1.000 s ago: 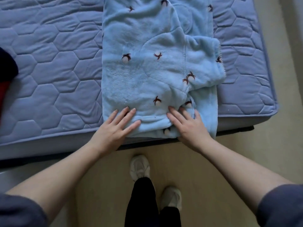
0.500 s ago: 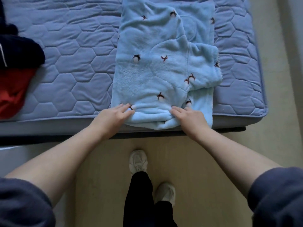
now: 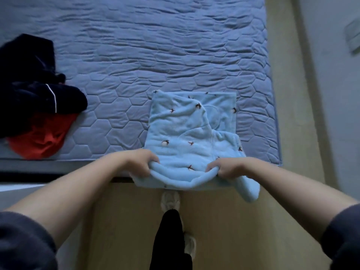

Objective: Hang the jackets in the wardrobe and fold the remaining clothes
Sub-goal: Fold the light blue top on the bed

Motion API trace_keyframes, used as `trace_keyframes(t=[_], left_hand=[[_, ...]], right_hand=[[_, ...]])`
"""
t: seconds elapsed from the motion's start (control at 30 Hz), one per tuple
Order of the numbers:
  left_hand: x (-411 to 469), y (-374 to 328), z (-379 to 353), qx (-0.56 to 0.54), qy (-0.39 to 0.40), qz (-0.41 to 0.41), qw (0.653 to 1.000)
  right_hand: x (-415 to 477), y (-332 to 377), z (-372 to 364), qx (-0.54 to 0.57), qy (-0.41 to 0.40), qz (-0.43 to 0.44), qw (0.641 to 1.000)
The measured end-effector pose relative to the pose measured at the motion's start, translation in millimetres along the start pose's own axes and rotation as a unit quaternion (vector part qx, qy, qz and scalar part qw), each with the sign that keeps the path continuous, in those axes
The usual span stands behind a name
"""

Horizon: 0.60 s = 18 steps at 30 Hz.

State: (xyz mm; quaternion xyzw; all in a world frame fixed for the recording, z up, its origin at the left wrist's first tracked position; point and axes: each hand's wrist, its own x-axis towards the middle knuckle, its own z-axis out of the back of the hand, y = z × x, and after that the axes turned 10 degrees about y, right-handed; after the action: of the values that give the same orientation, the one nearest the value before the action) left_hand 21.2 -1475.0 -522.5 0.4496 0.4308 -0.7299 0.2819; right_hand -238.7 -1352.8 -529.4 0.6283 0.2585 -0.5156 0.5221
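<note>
A single wide-angle view from the person's head looks forward and steeply down over the bed's (image 3: 155,55) near edge. The left hand (image 3: 142,162) and right hand (image 3: 226,168) sit close at mid-frame, with the floor (image 3: 224,230) below and a wall (image 3: 331,94) at the right.

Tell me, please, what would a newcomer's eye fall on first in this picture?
First, the pale blue fleece at the near edge of the mattress, with the left hand and the right hand each gripping its near edge. Next, the heap of dark clothes lying over a red garment at the mattress's left side.
</note>
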Motion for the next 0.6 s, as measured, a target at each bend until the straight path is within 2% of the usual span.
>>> trace_keyframes(t=[0.07, 0.13, 0.27, 0.4, 0.53, 0.6], left_hand=[[5, 8, 43, -0.088, -0.045, 0.0, 0.995], [18, 20, 85, -0.192, -0.135, 0.0, 0.972], [68, 40, 143, -0.365, -0.299, 0.017, 0.882], [138, 53, 173, -0.339, -0.407, 0.107, 0.841], [188, 61, 189, -0.355, -0.499, 0.125, 0.781], [207, 67, 194, -0.348, -0.518, 0.131, 0.771]], right_hand=[[-5, -3, 49, 0.047, -0.025, -0.017, 0.998], [-1, -9, 101, 0.076, -0.084, -0.03, 0.993], [28, -23, 181, 0.067, -0.22, -0.083, 0.97], [83, -36, 225, -0.038, -0.349, -0.216, 0.911], [136, -58, 233, -0.035, -0.446, -0.238, 0.862], [156, -69, 229, -0.021, -0.466, -0.252, 0.848]])
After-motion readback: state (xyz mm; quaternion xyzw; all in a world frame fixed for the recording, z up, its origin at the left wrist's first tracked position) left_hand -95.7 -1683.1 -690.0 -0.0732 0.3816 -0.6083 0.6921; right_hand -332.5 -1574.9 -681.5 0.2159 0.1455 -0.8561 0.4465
